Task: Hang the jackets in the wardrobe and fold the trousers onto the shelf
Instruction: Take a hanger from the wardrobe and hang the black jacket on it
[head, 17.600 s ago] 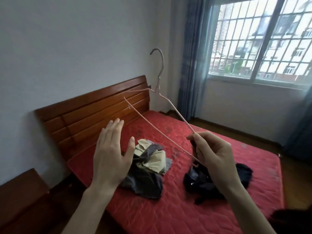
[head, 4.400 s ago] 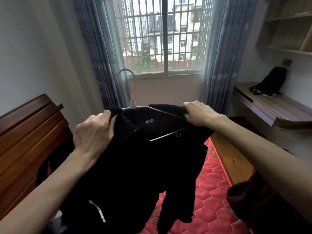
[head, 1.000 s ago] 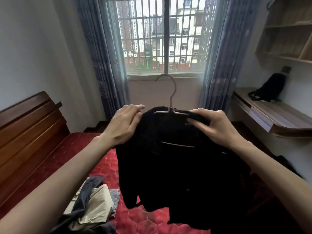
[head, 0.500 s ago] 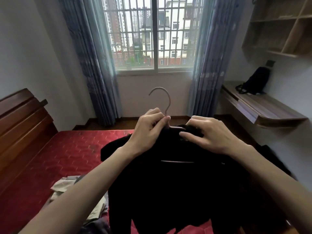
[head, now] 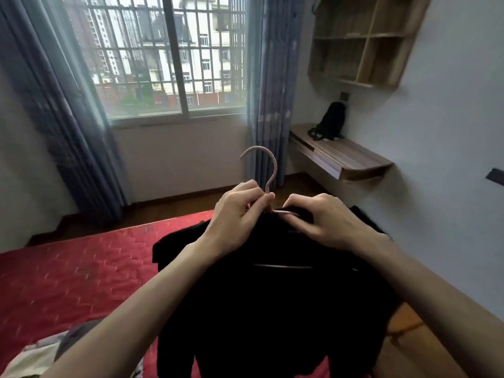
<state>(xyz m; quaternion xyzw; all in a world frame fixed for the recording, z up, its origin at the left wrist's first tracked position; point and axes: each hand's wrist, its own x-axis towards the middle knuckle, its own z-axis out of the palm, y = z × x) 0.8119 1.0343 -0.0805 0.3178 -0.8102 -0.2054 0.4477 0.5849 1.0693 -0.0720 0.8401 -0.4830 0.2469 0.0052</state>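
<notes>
Bed [head: 81, 268] beneath barred window [head: 163, 55]

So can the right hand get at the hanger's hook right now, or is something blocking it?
Probably yes. The right hand pinches the black jacket collar just beside the hook, which stands bare above the left hand gripping its neck.

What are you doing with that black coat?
A person is putting a black jacket onto a pink hanger. The left hand pinches the hanger's neck just under the hook, and the right hand tugs the collar into place on the hanger. The jacket hangs over the edge of the red bed. More clothes lie there, not yet sorted.
</notes>
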